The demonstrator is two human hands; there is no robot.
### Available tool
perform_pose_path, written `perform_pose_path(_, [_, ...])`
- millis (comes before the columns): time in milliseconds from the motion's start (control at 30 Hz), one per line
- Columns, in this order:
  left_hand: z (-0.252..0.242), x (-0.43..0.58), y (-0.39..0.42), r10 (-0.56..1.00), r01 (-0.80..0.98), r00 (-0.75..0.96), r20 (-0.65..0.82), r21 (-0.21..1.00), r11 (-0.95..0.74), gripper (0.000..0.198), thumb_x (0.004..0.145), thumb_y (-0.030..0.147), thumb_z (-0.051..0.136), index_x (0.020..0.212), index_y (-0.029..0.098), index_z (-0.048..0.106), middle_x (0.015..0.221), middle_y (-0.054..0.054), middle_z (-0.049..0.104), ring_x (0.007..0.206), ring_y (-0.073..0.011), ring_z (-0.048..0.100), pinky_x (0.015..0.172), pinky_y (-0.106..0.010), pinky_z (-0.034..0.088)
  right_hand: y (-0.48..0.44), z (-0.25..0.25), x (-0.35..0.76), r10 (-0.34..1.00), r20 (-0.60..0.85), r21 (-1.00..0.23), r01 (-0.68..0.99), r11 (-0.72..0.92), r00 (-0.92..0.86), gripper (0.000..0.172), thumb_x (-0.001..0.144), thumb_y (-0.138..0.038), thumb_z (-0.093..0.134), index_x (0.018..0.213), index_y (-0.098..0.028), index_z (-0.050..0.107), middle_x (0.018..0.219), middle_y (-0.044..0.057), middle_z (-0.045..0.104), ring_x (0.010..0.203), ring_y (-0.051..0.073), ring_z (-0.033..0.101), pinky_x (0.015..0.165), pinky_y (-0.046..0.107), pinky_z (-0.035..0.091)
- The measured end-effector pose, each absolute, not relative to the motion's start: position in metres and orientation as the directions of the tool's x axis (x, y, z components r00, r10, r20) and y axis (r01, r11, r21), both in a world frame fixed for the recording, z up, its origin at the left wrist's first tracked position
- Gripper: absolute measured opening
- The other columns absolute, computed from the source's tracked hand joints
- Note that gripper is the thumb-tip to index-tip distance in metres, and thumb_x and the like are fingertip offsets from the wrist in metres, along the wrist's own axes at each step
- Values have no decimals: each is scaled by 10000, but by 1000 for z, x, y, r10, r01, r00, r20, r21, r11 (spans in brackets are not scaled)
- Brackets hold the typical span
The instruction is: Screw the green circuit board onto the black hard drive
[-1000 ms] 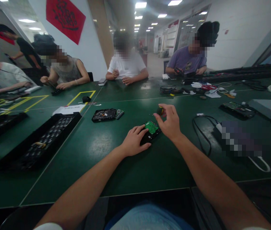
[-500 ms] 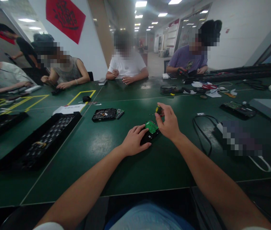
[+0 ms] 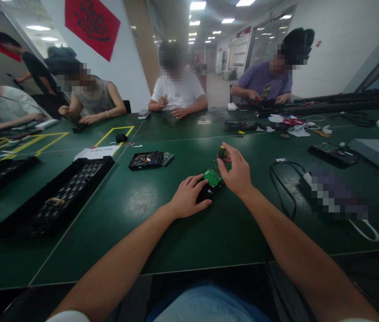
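Observation:
A black hard drive (image 3: 206, 192) with a green circuit board (image 3: 212, 177) lies on the table, board side up. My left hand (image 3: 189, 197) spans its left end, thumb along the near side and fingers over the far side, pressing it to the tabletop. Between the thumb and fingers of my right hand (image 3: 238, 172) is a screwdriver with a short yellow-and-black handle (image 3: 222, 153). It stands roughly upright over the drive's right end. The hand hides its shaft and tip.
Left of my hands lies an opened hard drive (image 3: 145, 160) beside a small circuit board (image 3: 168, 158). A long black tray (image 3: 72, 197) stands further left. To the right are a cable (image 3: 281, 190), another drive (image 3: 333, 154) and a grey box (image 3: 377, 151). Several people sit across the green table (image 3: 136, 241).
The yellow-and-black handle has turned slightly in my right hand's fingers. My left hand and the hard drive keep their place.

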State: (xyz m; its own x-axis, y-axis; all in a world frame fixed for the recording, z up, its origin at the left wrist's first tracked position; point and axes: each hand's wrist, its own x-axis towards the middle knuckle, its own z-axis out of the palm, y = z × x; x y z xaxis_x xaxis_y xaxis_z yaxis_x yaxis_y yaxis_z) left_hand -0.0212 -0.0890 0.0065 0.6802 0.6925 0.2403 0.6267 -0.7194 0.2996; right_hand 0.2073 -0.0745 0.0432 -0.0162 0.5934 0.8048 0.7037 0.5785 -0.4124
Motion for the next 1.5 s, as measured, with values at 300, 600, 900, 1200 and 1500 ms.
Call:
perform_pose_path(300, [10, -21, -90, 695, 627, 677, 241, 305, -717, 754, 914, 581, 670, 1546, 218, 480, 1622, -153, 427, 1472, -382, 402, 1208, -586, 364, -76, 47, 208, 572, 820, -395, 696, 599, -27, 452, 965, -242, 571, 1414, -271, 520, 1274, 121, 631, 1084, 280, 671, 921, 480, 616])
perform_pose_path(600, [8, -22, -89, 695, 632, 676, 246, 291, -718, 750, 916, 588, 663, 1539, 209, 491, 1627, -151, 422, 1476, -380, 396, 1214, -581, 356, -78, 50, 206, 572, 820, -401, 738, 543, 24, 405, 909, -345, 720, 1262, -255, 544, 1172, 97, 622, 906, 245, 655, 753, 425, 615])
perform_pose_path(900, [9, -21, -89, 692, 623, 681, 240, 306, -720, 748, 915, 581, 667, 1547, 228, 479, 1627, -145, 424, 1479, -375, 396, 1213, -583, 357, -78, 43, 202, 583, 812, -418, 698, 582, 1, 417, 974, -332, 604, 1373, -266, 498, 1224, 109, 662, 970, 256, 697, 868, 464, 623])
perform_pose_path(1200, [8, -22, -89, 694, 630, 679, 239, 296, -718, 749, 916, 589, 660, 1539, 206, 494, 1624, -156, 425, 1474, -386, 400, 1208, -584, 367, -79, 50, 206, 580, 814, -389, 728, 565, -15, 422, 940, -383, 705, 1322, -279, 559, 1144, 84, 626, 875, 236, 659, 770, 431, 625])
perform_pose_path(1500, [6, -22, -88, 694, 626, 677, 244, 304, -718, 761, 915, 587, 668, 1550, 213, 478, 1629, -158, 419, 1478, -390, 391, 1212, -599, 352, -80, 49, 205, 577, 816, -416, 676, 608, -17, 357, 1001, -344, 592, 1350, -277, 549, 1239, 99, 669, 962, 237, 706, 853, 429, 634])
